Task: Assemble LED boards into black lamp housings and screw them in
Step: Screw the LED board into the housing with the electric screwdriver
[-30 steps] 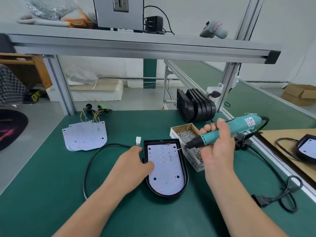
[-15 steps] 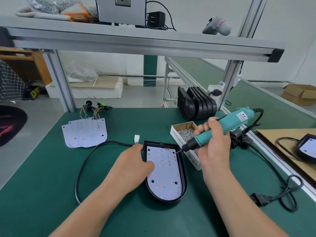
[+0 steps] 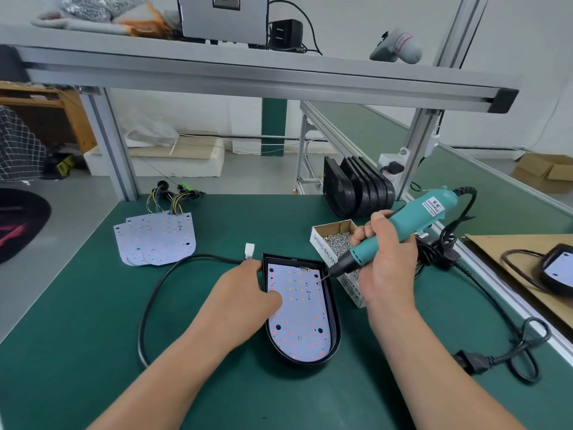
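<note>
— Where is the housing (image 3: 302, 364)?
— Flat on the desk (image 3: 93, 336), between the two hands, with the board (image 3: 299, 318) seated inside it.
— The left hand (image 3: 245, 301)?
— It holds the housing's left wall, with the thumb lying on the board and the fingers outside the rim.
— And the right hand (image 3: 387, 265)?
— Clamped round the screwdriver (image 3: 403, 231), just right of the housing. The bit slants down to the board's upper right corner.
— Farther out?
— A screw box (image 3: 321, 248) sits just beside the housing's right wall. Spare boards (image 3: 158, 237) lie well to the left, spare housings (image 3: 359, 190) stand at the desk's back edge, and a cable (image 3: 142, 330) loops round the left arm.
</note>
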Demonstrator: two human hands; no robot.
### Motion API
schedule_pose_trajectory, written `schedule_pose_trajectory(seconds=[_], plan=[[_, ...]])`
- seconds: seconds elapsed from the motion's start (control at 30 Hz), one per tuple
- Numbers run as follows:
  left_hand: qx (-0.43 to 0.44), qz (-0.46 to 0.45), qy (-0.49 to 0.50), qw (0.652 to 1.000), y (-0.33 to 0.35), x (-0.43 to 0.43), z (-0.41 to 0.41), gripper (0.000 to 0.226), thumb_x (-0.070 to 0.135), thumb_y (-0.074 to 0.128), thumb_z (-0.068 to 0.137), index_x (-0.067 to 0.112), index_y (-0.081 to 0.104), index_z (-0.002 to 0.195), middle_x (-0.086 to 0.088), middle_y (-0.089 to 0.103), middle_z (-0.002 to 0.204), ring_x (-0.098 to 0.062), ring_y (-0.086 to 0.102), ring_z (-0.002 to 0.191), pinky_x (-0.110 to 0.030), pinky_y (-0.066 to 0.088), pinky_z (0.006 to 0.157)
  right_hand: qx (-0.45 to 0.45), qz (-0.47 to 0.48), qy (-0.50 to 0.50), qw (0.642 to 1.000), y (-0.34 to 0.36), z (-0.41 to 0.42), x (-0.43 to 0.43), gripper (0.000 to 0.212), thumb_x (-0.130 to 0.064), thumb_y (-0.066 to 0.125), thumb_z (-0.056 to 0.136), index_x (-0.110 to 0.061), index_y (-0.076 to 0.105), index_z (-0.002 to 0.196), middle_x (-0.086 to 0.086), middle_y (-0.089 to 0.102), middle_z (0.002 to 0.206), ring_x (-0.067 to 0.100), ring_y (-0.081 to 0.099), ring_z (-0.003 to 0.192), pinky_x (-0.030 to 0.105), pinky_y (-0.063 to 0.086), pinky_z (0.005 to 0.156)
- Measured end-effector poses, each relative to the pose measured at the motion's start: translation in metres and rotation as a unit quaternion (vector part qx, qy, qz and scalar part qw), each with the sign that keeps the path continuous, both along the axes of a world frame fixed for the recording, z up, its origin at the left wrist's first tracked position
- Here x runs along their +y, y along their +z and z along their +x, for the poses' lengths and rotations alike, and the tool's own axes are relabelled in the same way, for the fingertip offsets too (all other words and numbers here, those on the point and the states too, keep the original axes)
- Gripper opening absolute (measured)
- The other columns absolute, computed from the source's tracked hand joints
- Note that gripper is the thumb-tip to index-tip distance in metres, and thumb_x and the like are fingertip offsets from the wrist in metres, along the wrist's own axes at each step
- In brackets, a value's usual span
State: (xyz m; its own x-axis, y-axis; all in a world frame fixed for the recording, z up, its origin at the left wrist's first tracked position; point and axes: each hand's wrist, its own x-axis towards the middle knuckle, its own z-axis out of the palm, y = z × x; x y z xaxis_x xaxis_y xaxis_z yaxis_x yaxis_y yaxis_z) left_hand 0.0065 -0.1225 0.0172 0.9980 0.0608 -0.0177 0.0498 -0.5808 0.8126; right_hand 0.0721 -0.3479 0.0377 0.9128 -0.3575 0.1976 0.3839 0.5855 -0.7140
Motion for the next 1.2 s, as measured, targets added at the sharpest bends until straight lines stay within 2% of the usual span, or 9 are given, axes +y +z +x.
schedule_pose_trajectory(seconds=[0.23, 0.47, 0.63, 0.8, 0.9, 1.03, 1.2], plan=[[0.003, -0.01, -0.004, 1.0, 0.001, 0.0, -0.001, 0.044, 0.032, 0.057, 0.072, 0.021, 0.06, 0.114, 0.014, 0.05, 0.053, -0.011, 0.038, 0.047, -0.021, 0.031, 0.039, -0.011, -0.023, 0.003, 1.0, 0.002, -0.003, 0.004, 0.017, -0.008, 0.072, 0.092, -0.016, 0.057, 0.097, 0.005, 0.048, 0.078, 0.019, 0.049, 0.065, 0.032, 0.049, 0.066], [-0.002, -0.007, -0.012, 1.0, 0.0, 0.0, -0.002, 0.032, 0.029, 0.06, 0.076, 0.026, 0.06, 0.108, 0.015, 0.05, 0.052, -0.01, 0.037, 0.046, -0.021, 0.031, 0.039, -0.045, -0.087, 0.027, 0.995, 0.004, -0.007, 0.008, 0.015, -0.011, 0.072, 0.09, -0.016, 0.059, 0.096, 0.007, 0.05, 0.081, 0.023, 0.051, 0.065, 0.033, 0.048, 0.065], [-0.004, -0.006, -0.013, 1.0, 0.0, 0.0, -0.001, 0.027, 0.026, 0.062, 0.08, 0.024, 0.061, 0.107, 0.016, 0.048, 0.05, -0.01, 0.038, 0.046, -0.022, 0.031, 0.04, -0.107, -0.177, 0.062, 0.976, 0.005, -0.01, 0.014, 0.011, -0.009, 0.067, 0.093, -0.018, 0.063, 0.098, 0.005, 0.053, 0.082, 0.025, 0.052, 0.066, 0.034, 0.049, 0.069], [-0.009, -0.011, -0.017, 1.0, -0.001, 0.001, -0.001, 0.025, 0.023, 0.062, 0.081, 0.026, 0.061, 0.106, 0.017, 0.049, 0.049, -0.01, 0.038, 0.046, -0.021, 0.031, 0.041, -0.135, -0.237, 0.112, 0.956, 0.007, -0.011, 0.017, 0.016, -0.005, 0.064, 0.091, -0.019, 0.058, 0.087, -0.002, 0.055, 0.073, 0.023, 0.051, 0.067, 0.03, 0.048, 0.071], [-0.013, -0.014, -0.018, 1.0, 0.0, 0.0, -0.001, 0.026, 0.024, 0.062, 0.08, 0.029, 0.06, 0.105, 0.018, 0.051, 0.05, -0.008, 0.039, 0.045, -0.019, 0.031, 0.04, -0.129, -0.231, 0.145, 0.954, 0.008, -0.01, 0.012, 0.017, -0.002, 0.064, 0.09, -0.017, 0.057, 0.085, 0.002, 0.052, 0.071, 0.023, 0.048, 0.068, 0.031, 0.049, 0.074], [-0.001, -0.028, -0.022, 0.999, 0.0, 0.002, -0.002, 0.027, 0.027, 0.062, 0.076, 0.034, 0.061, 0.102, 0.015, 0.052, 0.05, -0.01, 0.038, 0.045, -0.021, 0.031, 0.04, -0.121, -0.202, 0.155, 0.959, 0.008, -0.01, 0.011, 0.02, 0.004, 0.061, 0.091, -0.016, 0.059, 0.092, 0.003, 0.052, 0.07, 0.023, 0.049, 0.068, 0.033, 0.048, 0.074], [0.014, -0.04, -0.022, 0.999, -0.002, 0.002, -0.001, 0.031, 0.032, 0.062, 0.072, 0.041, 0.057, 0.101, 0.012, 0.053, 0.053, -0.012, 0.041, 0.048, -0.024, 0.033, 0.042, -0.1, -0.155, 0.121, 0.975, 0.012, -0.017, 0.009, 0.02, 0.004, 0.064, 0.09, -0.011, 0.063, 0.103, 0.008, 0.052, 0.084, 0.028, 0.047, 0.071, 0.037, 0.049, 0.075]])
